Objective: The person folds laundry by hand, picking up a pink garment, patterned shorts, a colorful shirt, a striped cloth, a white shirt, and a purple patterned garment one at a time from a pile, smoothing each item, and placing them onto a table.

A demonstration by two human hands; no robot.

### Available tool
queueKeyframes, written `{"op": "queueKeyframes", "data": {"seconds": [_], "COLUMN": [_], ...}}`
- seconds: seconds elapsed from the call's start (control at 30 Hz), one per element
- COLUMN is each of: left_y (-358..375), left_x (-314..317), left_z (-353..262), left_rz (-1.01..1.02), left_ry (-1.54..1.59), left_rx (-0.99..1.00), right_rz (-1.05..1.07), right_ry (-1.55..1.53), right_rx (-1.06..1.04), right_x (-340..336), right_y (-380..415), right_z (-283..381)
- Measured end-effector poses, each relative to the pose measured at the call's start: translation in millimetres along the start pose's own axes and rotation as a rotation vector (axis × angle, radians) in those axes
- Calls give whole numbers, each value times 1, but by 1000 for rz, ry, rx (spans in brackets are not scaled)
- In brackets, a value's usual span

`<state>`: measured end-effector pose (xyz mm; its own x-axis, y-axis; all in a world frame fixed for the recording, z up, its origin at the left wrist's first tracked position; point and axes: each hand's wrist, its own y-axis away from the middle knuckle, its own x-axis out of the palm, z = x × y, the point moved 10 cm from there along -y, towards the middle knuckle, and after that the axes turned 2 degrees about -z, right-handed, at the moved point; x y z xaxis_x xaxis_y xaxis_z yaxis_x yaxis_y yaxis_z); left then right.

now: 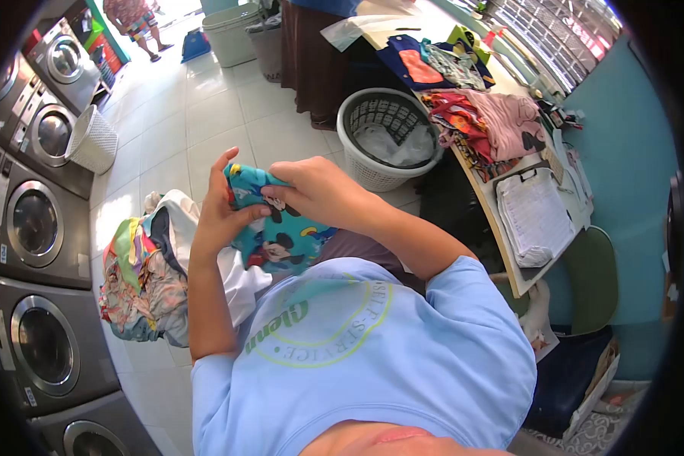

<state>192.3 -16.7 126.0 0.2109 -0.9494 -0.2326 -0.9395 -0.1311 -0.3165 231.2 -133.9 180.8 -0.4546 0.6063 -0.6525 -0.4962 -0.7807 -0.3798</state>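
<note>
A teal cloth with cartoon mouse figures (285, 242) is held up in front of my chest, its lower part hanging toward my lap. My left hand (224, 205) grips its left edge, thumb on the front and index finger raised. On the upper right, my right hand (308, 186) pinches the same cloth, thumb in front. The top of the cloth is folded over between the two hands. Beside my left forearm lies a heap of mixed clothes (148, 281), with white fabric (235, 285) reaching toward my shirt.
Front-loading machines (36, 224) line the left wall. A white basket (93, 140) stands near them, another laundry basket (387, 175) by the table (479, 190). Folded clothes (509, 125) and a clipboard (536, 213) lie on the table. One person stands beside it, another near the doorway.
</note>
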Motion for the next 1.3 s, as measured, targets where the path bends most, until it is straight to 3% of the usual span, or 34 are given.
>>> {"op": "queueKeyframes", "data": {"seconds": [0.1, 0.23, 0.33, 0.37, 0.43, 0.57, 0.63, 0.7, 0.77, 0.83, 0.9, 1.0, 1.13, 1.2, 1.23, 1.27, 1.3], "left_y": [14, 42, 75, 80, 85, 85, 85, 84, 83, 82, 82, 83, 77, 68, 71, 73, 72], "left_x": [-6, -12, -11, -8, -2, -8, -6, -4, -3, -2, -2, -1, 10, 29, 38, 49, 63], "left_z": [70, 173, 225, 229, 231, 227, 231, 229, 226, 226, 228, 230, 233, 240, 257, 272, 266], "left_rz": [14, 142, 225, 197, 139, 93, 90, 92, 102, 113, 121, 147, 252, 407, 320, 230, 217], "left_ry": [-292, -623, -932, -957, -1005, -912, -936, -954, -951, -948, -947, -970, -988, -773, -555, -334, -304], "left_rx": [-287, -293, -393, -352, -275, -317, -307, -314, -318, -332, -357, -366, -470, -581, -598, -605, -582], "right_rz": [42, 20, -69, -94, -271, -469, -598, -487, -574, -620, -432, -446, -366, -426, -509, -813, -1090], "right_ry": [18, 338, 391, 405, 522, 490, 755, 1107, 1064, 1208, 1119, 990, 1018, 1104, 1172, 1224, 1229], "right_rx": [28, 142, 262, 308, 136, 242, 231, 555, 660, 1069, 1154, 1271, 1278, 1236, 1156, 770, 362], "right_x": [-7, -38, -87, -104, -153, -283, -362, -417, -474, -475, -436, -369, -390, -390, -380, -360, -327], "right_y": [-2, -4, -2, -1, -1, 23, 46, 74, 128, 184, 202, 226, 230, 201, 178, 148, 133], "right_z": [-4, -19, -30, -36, -36, -71, -93, -131, -228, -289, -335, -344, -381, -329, -293, -242, -185]}}
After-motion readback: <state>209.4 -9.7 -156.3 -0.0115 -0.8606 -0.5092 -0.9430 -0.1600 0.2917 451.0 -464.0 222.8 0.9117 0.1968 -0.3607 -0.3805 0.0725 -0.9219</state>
